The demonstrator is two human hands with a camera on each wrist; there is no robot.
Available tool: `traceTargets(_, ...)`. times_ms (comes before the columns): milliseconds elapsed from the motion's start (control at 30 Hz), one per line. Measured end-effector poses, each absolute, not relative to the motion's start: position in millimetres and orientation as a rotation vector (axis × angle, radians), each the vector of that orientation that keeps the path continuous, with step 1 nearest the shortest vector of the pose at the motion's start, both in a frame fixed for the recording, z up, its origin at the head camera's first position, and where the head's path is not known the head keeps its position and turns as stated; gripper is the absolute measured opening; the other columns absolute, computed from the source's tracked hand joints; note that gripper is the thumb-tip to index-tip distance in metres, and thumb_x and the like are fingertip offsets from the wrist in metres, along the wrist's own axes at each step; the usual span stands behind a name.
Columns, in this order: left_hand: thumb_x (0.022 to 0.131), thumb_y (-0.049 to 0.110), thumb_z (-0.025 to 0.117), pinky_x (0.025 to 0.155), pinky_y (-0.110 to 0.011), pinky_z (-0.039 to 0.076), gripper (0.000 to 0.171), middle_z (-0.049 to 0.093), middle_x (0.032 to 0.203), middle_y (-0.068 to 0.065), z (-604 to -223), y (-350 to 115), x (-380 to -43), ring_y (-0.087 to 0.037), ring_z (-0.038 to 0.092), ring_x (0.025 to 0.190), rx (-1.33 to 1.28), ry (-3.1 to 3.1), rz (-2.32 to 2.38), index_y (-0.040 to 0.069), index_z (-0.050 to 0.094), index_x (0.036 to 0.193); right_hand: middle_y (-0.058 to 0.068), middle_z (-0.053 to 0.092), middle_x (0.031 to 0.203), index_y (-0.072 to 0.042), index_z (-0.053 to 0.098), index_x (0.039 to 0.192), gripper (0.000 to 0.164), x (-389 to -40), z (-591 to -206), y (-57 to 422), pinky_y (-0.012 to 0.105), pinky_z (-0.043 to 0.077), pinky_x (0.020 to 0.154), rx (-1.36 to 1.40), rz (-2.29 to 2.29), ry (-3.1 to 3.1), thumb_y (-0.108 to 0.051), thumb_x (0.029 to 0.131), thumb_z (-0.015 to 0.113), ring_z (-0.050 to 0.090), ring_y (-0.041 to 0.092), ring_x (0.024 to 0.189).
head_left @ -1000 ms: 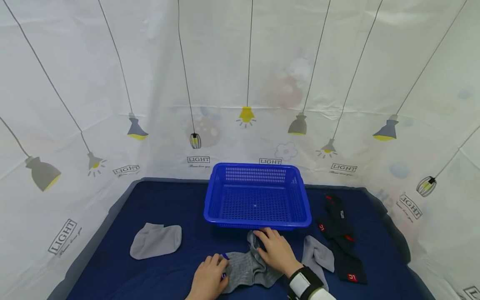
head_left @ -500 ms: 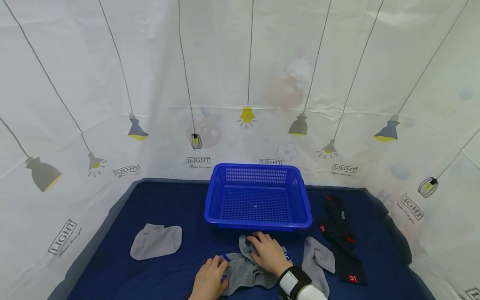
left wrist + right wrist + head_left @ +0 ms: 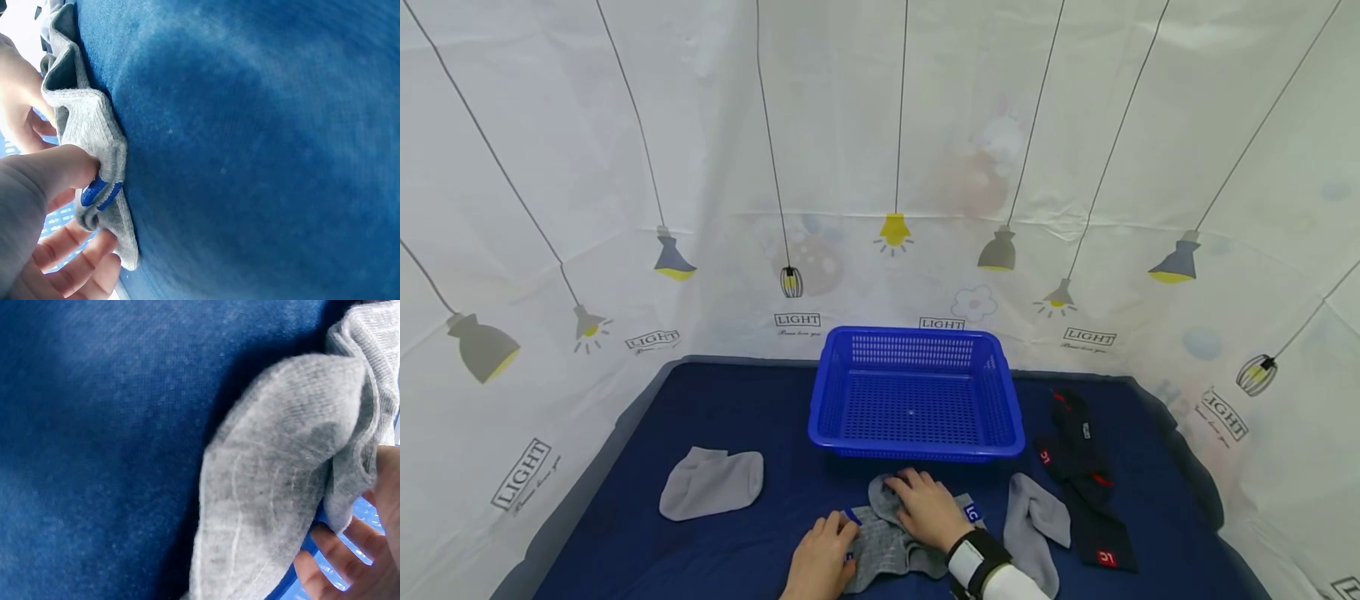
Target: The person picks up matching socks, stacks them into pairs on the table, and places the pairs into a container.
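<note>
My left hand [image 3: 818,557] pinches the cuff end of a grey ribbed sock [image 3: 874,546] with blue trim. In the left wrist view, the thumb of my left hand [image 3: 53,219] lies on the cuff beside the blue band, with the fingers curled below. My right hand [image 3: 928,510] grips a folded-over part of grey sock [image 3: 883,497]. A grey cuff with a blue LG label [image 3: 972,511] sticks out to its right. Whether one or two socks lie bunched here, I cannot tell. In the right wrist view, the right hand [image 3: 353,550] is partly cut off by the frame edge.
Behind the hands stands a blue plastic basket [image 3: 916,450]. One pale grey sock [image 3: 713,483] lies to the left, another pale grey sock [image 3: 1033,525] just right of the right wrist. Black socks with red marks [image 3: 1086,479] lie farther right on the dark blue cloth [image 3: 760,417].
My right hand has moved left and slightly nearer, bringing the folded grey sock end leftward. The blue LG label has come into view on its right. My left hand stays nearly still.
</note>
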State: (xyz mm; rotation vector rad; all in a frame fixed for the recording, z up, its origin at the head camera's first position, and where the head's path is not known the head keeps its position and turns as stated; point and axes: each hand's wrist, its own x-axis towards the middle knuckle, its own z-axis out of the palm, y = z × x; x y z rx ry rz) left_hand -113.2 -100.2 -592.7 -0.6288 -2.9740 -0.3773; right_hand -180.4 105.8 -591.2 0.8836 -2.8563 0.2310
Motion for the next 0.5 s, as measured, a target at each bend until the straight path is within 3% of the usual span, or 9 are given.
traceTargets(267, 0.063, 0.017, 0.079, 0.056, -0.028, 0.04, 0.033, 0.048, 0.083, 0.003, -595.6, -97.5, -112.8, -0.014, 0.047, 0.068, -0.63, -2.909, -0.365, 0.018, 0.055, 0.086, 0.0, 0.052, 0.09, -0.02, 0.057, 0.097, 0.023, -179.1, -593.9, 102.0, 0.032, 0.045, 0.059, 0.887, 0.215, -2.824, -0.026, 0.078, 0.069, 0.054, 0.019, 0.079)
traceTargets(500, 0.061, 0.01, 0.073, 0.053, -0.027, 0.04, 0.029, 0.048, 0.077, 0.003, -597.9, -94.5, -110.7, -0.014, 0.05, 0.066, -0.63, -2.819, -0.371, 0.018, 0.053, 0.08, 0.0, 0.051, 0.085, -0.02, 0.055, 0.091, 0.019, -176.5, -591.4, 102.9, 0.032, 0.045, 0.058, 0.883, 0.178, -2.801, -0.024, 0.078, 0.068, 0.055, 0.019, 0.075)
